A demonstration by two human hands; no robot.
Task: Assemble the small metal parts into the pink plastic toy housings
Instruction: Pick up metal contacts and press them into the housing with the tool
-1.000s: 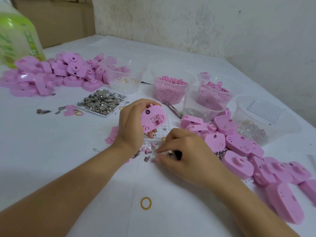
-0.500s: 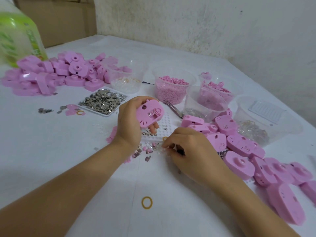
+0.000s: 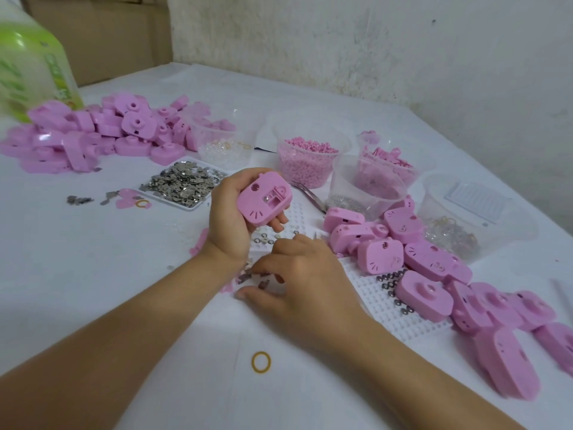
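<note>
Left hand [image 3: 231, 212] up, fingers [image 3: 277, 222] curled; right hand [image 3: 305, 276] low, palm down.

Well beyond the left grip [image 3: 235, 209], a rough whitewashed wall [image 3: 372, 41], pitted and grey-stained, darkest along its foot at the far edge of the worktop [image 3: 93, 274] and slanting on down to the right of the grip. Beyond and to the left of the grip, a flat brown panel [image 3: 108, 32], perhaps cardboard, butted against the wall's end behind the worktop. Under and all around the grip, a white covering [image 3: 310, 398] over the worktop, faintly creased, in soft even light with only pale shadows.
</note>
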